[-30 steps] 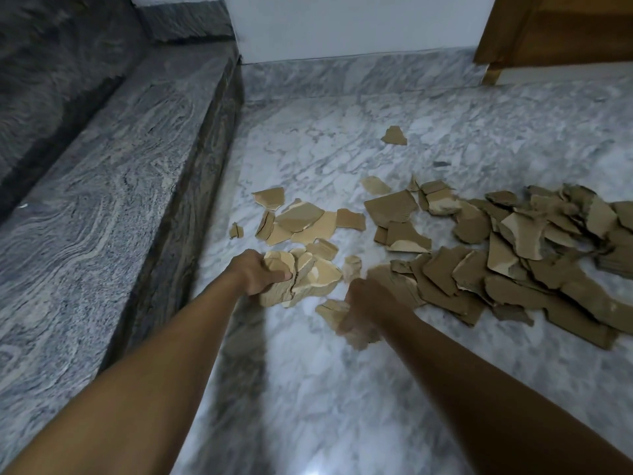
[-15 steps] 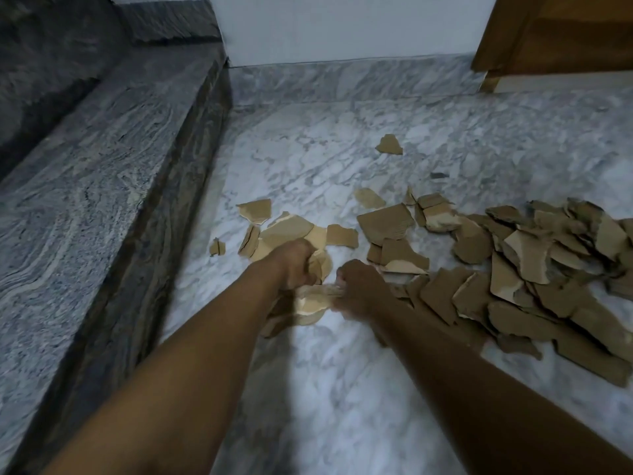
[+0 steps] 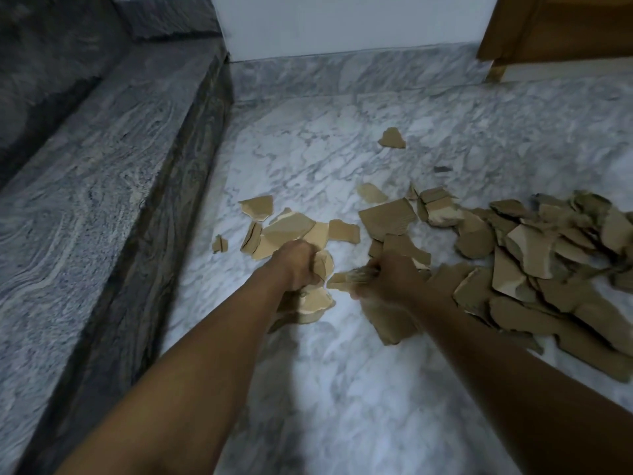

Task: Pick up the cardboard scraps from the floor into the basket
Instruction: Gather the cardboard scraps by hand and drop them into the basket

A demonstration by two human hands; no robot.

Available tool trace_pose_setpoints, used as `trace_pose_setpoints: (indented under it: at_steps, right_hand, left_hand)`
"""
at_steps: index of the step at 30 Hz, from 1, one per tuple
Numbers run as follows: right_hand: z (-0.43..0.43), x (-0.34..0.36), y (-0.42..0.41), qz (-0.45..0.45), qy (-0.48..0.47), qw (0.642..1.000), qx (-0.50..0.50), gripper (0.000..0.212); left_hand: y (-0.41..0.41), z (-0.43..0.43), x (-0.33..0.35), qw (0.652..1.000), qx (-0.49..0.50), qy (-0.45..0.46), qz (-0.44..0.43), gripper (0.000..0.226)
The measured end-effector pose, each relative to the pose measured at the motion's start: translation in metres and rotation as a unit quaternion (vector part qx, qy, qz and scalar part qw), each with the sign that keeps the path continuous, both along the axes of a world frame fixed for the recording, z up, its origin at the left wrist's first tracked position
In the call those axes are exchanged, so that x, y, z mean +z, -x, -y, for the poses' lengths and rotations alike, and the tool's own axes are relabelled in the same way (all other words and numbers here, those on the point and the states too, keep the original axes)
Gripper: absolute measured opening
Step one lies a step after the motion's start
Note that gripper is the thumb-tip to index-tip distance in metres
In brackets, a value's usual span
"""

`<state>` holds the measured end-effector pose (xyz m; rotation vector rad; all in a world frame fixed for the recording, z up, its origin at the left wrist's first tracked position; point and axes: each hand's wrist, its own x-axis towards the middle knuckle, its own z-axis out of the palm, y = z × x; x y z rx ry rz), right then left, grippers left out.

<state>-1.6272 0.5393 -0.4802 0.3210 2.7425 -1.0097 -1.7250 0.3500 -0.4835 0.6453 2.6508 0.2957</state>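
Brown torn cardboard scraps lie scattered on the marble floor [image 3: 342, 389]. A big heap of scraps [image 3: 534, 269] spreads to the right, a smaller cluster [image 3: 284, 228] sits at centre left, and one lone scrap [image 3: 391, 138] lies farther back. My left hand [image 3: 298, 264] is closed around a bunch of pale scraps [image 3: 313, 303] that hang below the fist. My right hand [image 3: 390, 277] grips more scraps [image 3: 387, 323], blurred by motion. No basket is in view.
A raised grey granite ledge [image 3: 85, 200] runs along the left, with a dark vertical face beside the floor. A white wall [image 3: 342, 22] and marble skirting close the back. A wooden door frame [image 3: 493, 63] stands at the back right.
Both hands have come closer together and closed on bunches of scraps near the centre-left cluster. The view has shifted slightly lower and nearer the floor.
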Motion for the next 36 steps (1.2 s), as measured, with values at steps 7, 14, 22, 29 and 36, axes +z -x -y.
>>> trace_pose_setpoints:
  at_steps: [7,14,22,29,36]
  right_hand:
    - [-0.010,0.050,0.034,0.046,0.003,0.999,-0.016,0.019]
    - [-0.002,0.107,0.077,0.077,-0.096,0.992,-0.003,0.033]
    - [0.022,0.026,0.100,0.050,-0.229,0.965,0.116,0.025]
    - [0.012,-0.003,0.098,0.038,-0.252,0.959,0.126,0.048]
    - [0.010,-0.011,0.095,-0.009,-0.228,0.959,0.170,0.044]
  left_hand:
    - [0.004,0.001,0.018,0.999,0.002,-0.053,-0.007,0.043]
    - [0.015,0.040,0.087,0.959,0.165,-0.229,0.012,0.035]
    - [-0.016,0.110,0.065,0.953,0.188,-0.165,0.170,0.025]
    - [-0.017,0.076,0.004,0.974,0.186,-0.039,0.120,0.080]
    - [-0.030,0.059,0.003,0.979,0.203,0.004,-0.006,0.055]
